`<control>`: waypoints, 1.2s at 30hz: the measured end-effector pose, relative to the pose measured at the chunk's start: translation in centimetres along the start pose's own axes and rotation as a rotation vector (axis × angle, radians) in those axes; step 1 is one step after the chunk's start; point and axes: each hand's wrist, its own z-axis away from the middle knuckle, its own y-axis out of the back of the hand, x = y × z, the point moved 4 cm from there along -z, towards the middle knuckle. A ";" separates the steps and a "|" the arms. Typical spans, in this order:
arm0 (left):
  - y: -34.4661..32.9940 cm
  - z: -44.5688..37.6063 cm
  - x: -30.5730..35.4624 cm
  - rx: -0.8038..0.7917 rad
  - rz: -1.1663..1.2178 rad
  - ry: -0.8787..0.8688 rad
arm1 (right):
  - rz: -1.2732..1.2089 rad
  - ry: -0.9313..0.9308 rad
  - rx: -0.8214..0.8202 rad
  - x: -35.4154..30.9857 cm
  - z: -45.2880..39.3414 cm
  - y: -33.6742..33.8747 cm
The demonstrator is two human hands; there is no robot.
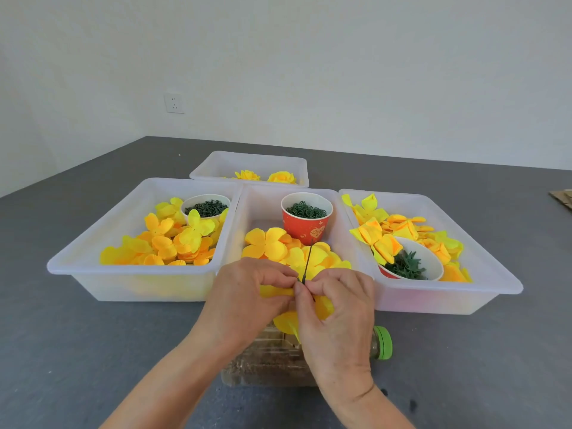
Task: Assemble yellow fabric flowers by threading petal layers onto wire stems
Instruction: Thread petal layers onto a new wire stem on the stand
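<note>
A thin dark green wire stem (308, 263) points up and away from between my fingertips, in front of the middle bin. My left hand (244, 301) and my right hand (337, 314) meet at its lower end, both pinching the yellow fabric flower (286, 322) threaded on it. Petals stick out left of my fingertips, under my right palm and below my hands. Loose yellow petal layers (269, 243) fill the middle bin (244, 212) just behind my hands.
A left bin (93, 243) and right bin (483, 261) hold more petals and cups of green parts. A red cup (306, 224) stands in the middle bin. A far bin (247, 159) holds finished flowers. A clear bottle with a green cap (383, 342) lies under my hands.
</note>
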 end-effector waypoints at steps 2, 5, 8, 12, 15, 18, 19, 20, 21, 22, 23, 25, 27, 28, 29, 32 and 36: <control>0.0 0.0 -0.2 0.011 -0.003 0.001 | -0.035 -0.009 0.015 0.2 0.1 -0.2; 0.0 -0.1 -0.4 0.026 -0.048 -0.020 | -0.070 -0.021 0.028 0.5 0.2 -0.6; 0.0 -0.1 -0.4 0.032 -0.070 -0.046 | -0.087 -0.009 0.033 0.6 0.3 -0.7; -0.1 -0.1 -0.4 0.030 -0.088 -0.045 | -0.113 -0.010 0.040 0.9 0.3 -0.9; -0.1 0.0 -0.5 0.042 -0.067 -0.036 | -0.126 -0.036 0.001 0.7 0.3 -0.8; 0.0 0.2 -0.7 0.028 -0.011 0.008 | -0.138 -0.163 -0.200 0.9 -0.6 -0.6; 0.1 0.3 -0.9 0.025 0.017 0.030 | -0.142 -0.216 -0.295 1.1 -1.0 -0.5; 0.2 0.4 -1.0 0.028 0.046 0.049 | -0.150 -0.257 -0.376 1.2 -1.4 -0.5; 0.2 0.6 -1.2 0.035 0.081 0.064 | -0.155 -0.275 -0.432 1.2 -1.8 -0.3; 0.2 0.9 -1.3 0.048 0.105 0.072 | -0.149 -0.273 -0.462 1.1 -2.1 -0.2; 0.2 1.2 -1.5 0.070 0.118 0.075 | -0.134 -0.261 -0.476 1.0 -2.4 -0.1; 0.2 1.6 -1.7 0.132 0.130 0.081 | -0.119 -0.253 -0.491 0.8 -2.7 0.0; 0.1 1.8 -2.1 0.197 0.170 0.107 | -0.132 -0.261 -0.499 0.8 -2.8 0.1; 0.1 1.8 -2.3 0.225 0.173 0.130 | -0.134 -0.262 -0.496 0.9 -2.8 0.1; 0.1 1.9 -2.6 0.250 0.146 0.153 | -0.134 -0.263 -0.490 0.9 -2.7 0.1; -0.2 2.3 -3.5 0.278 0.023 0.228 | -0.155 -0.263 -0.445 0.8 -2.7 0.1; -0.7 3.2 -3.6 0.190 -0.057 0.235 | -0.191 -0.252 -0.405 0.6 -2.9 0.2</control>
